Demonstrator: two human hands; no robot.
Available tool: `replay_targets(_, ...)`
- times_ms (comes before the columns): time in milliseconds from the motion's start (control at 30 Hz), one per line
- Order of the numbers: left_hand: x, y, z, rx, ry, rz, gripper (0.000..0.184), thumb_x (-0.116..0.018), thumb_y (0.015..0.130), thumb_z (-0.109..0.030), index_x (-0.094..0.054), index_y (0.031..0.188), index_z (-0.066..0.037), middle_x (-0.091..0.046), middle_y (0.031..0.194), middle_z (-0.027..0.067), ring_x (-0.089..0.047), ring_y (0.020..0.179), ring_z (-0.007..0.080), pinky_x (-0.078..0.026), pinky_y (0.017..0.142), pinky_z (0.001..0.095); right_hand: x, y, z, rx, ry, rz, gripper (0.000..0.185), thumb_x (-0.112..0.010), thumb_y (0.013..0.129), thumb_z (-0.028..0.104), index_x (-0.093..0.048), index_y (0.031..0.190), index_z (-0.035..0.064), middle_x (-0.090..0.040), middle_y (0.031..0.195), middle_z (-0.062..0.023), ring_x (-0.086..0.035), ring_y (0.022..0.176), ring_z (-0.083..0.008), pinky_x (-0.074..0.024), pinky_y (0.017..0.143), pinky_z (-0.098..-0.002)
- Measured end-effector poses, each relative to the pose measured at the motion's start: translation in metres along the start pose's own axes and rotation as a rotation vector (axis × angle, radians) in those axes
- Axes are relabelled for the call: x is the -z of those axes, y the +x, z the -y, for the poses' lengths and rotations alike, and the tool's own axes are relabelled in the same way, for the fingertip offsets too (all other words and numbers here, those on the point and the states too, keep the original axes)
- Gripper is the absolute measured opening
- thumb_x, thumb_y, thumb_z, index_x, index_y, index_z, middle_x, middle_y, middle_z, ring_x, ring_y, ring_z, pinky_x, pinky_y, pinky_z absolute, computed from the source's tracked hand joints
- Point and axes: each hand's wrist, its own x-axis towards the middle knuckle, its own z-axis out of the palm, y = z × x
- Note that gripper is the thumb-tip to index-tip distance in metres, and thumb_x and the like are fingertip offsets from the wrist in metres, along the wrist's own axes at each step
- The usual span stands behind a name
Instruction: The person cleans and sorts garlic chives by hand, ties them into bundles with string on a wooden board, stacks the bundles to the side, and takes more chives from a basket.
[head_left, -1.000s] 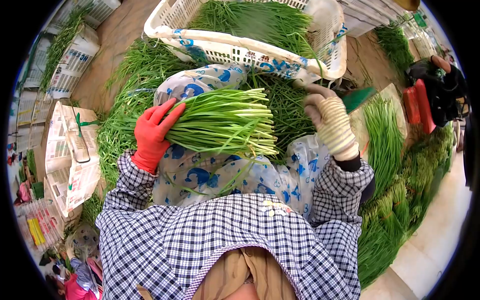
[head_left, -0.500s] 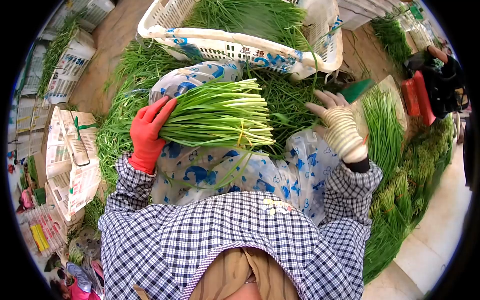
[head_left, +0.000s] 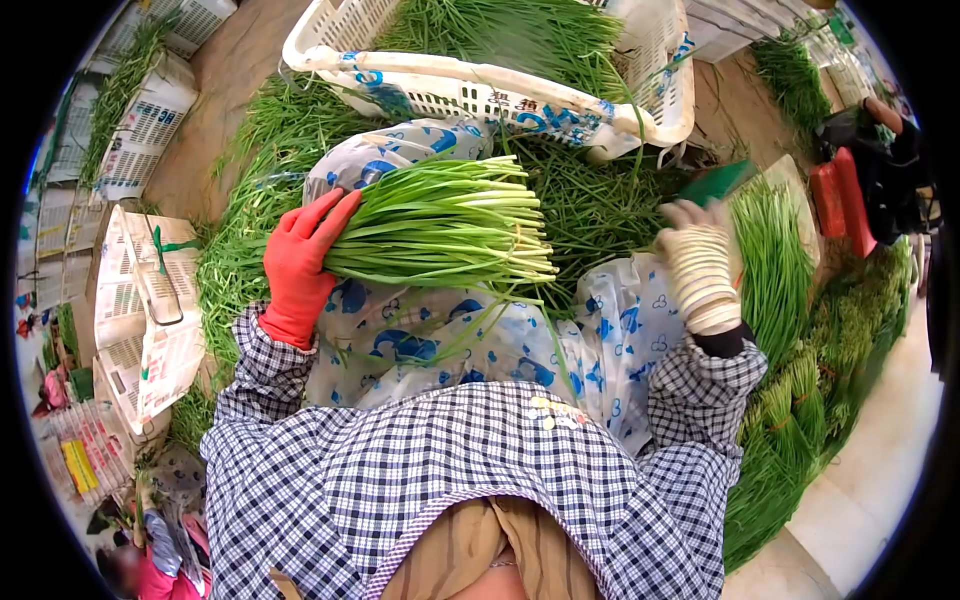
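Observation:
A thick bunch of garlic chives [head_left: 440,225] lies across my lap, its pale stem ends pointing right. My left hand [head_left: 305,250], in a red glove, is closed around the leafy left end. Near the stem ends a thin band is faintly visible. My right hand [head_left: 692,225] is apart from the bunch, beside a flat green object [head_left: 718,183] whose kind I cannot make out. Many pale rubber bands [head_left: 702,280] circle this hand. Its fingers are smeared by motion. Clear plastic with blue prints [head_left: 450,345] covers my lap.
Ahead stands a white plastic crate [head_left: 500,85] holding chives. Loose greens [head_left: 245,220] cover the floor around my legs. Upright chives [head_left: 770,245] and tied bunches [head_left: 800,395] lie to my right. White crates [head_left: 150,310] and another person [head_left: 165,560] are on the left.
My right hand has moved right, away from the stem ends, toward the green object. The yellow band that hung on the stems is less distinct. My left hand keeps its hold.

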Motion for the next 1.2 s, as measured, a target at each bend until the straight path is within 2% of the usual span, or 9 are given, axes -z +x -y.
replay_targets(133,-0.002,0.004,-0.001,-0.002,-0.018,-0.009,0.062,-0.071,0.067,-0.007,-0.063,0.127,-0.019,-0.064,0.120,0.0049,-0.061,0.099,0.0272,-0.050,0.086,0.0351,0.047,0.014,0.030,0.126,0.502,-0.355,0.036,-0.069,0.068,0.011,-0.069,0.103,0.0190,-0.054,0.133,-0.0152,-0.049,0.123,-0.0355,-0.0303,0.110,-0.0510)
replay_targets(267,-0.002,0.007,-0.002,-0.017,-0.047,-0.008,0.062,-0.071,0.066,-0.006,-0.063,0.127,-0.019,-0.065,0.120,0.0043,-0.061,0.100,0.0267,-0.050,0.086,0.0341,0.062,0.051,0.091,0.453,0.829,-0.225,0.041,-0.075,0.064,0.009,-0.070,0.104,0.0192,-0.046,0.142,-0.0129,-0.038,0.132,-0.0397,-0.0318,0.110,-0.0496)
replay_targets(567,0.004,0.005,-0.003,0.044,-0.048,0.049,0.067,-0.071,0.065,-0.002,-0.062,0.129,-0.019,-0.065,0.119,0.0032,-0.061,0.099,0.0245,-0.050,0.087,0.0325,0.012,0.064,0.073,0.419,0.342,-0.284,0.009,-0.065,0.068,0.013,-0.066,0.076,0.0156,-0.061,0.118,-0.0067,-0.049,0.123,-0.0269,-0.0318,0.111,-0.0510)
replay_targets(667,0.002,0.007,-0.005,0.105,-0.137,0.018,0.067,-0.071,0.065,-0.001,-0.062,0.129,-0.018,-0.065,0.119,0.0037,-0.061,0.100,0.0245,-0.049,0.088,0.0323,0.001,0.031,0.029,0.011,-0.050,0.166,0.033,-0.069,0.071,0.017,-0.070,0.103,0.0096,-0.060,0.123,-0.0122,-0.051,0.122,-0.0293,-0.0333,0.110,-0.0463)
replay_targets(800,-0.008,0.006,-0.001,0.092,-0.198,-0.053,0.065,-0.071,0.066,-0.002,-0.061,0.129,-0.016,-0.066,0.119,0.0047,-0.061,0.100,0.0245,-0.047,0.091,0.0313,0.025,0.013,0.058,-0.100,0.886,0.283,0.102,-0.086,0.064,0.020,-0.030,0.148,0.0053,-0.040,0.146,-0.0208,-0.041,0.135,-0.0319,-0.0360,0.111,-0.0393)
replay_targets(867,-0.008,0.006,-0.003,0.109,-0.168,-0.054,0.066,-0.071,0.066,-0.001,-0.061,0.129,-0.016,-0.066,0.119,0.0048,-0.061,0.102,0.0243,-0.047,0.092,0.0318,0.021,0.021,0.105,-0.202,1.433,0.350,0.093,-0.081,0.071,0.006,-0.029,0.148,0.0025,-0.044,0.144,-0.0168,-0.047,0.126,-0.0252,-0.0413,0.104,-0.0324)
replay_targets(967,-0.005,0.007,-0.006,0.124,-0.195,-0.066,0.065,-0.070,0.067,0.001,-0.062,0.129,-0.016,-0.066,0.119,0.0050,-0.061,0.103,0.0243,-0.047,0.092,0.0320,-0.025,0.028,0.152,-0.183,1.746,0.325,0.031,-0.055,0.094,0.010,-0.056,0.125,0.0093,-0.060,0.121,-0.0113,-0.060,0.099,-0.0200,-0.0519,0.090,-0.0312)
replay_targets(1067,-0.004,0.002,-0.007,0.172,-0.171,-0.065,0.066,-0.069,0.067,0.002,-0.062,0.129,-0.017,-0.066,0.119,0.0051,-0.061,0.103,0.0241,-0.047,0.092,0.0318,-0.026,0.015,0.103,-0.227,1.959,0.187,0.023,-0.057,0.091,0.011,-0.064,0.113,0.0096,-0.066,0.109,-0.0109,-0.067,0.082,-0.0229,-0.0556,0.073,-0.0335)
replay_targets(1200,-0.002,0.002,-0.010,0.179,-0.099,-0.051,0.068,-0.069,0.066,0.003,-0.061,0.130,-0.019,-0.065,0.120,0.0038,-0.060,0.101,0.0248,-0.048,0.090,0.0318,0.003,-0.008,0.038,-0.352,0.416,0.260,0.032,-0.065,0.086,0.019,-0.063,0.115,0.0056,-0.069,0.092,-0.0195,-0.067,0.081,-0.0347,-0.0539,0.074,-0.0391)
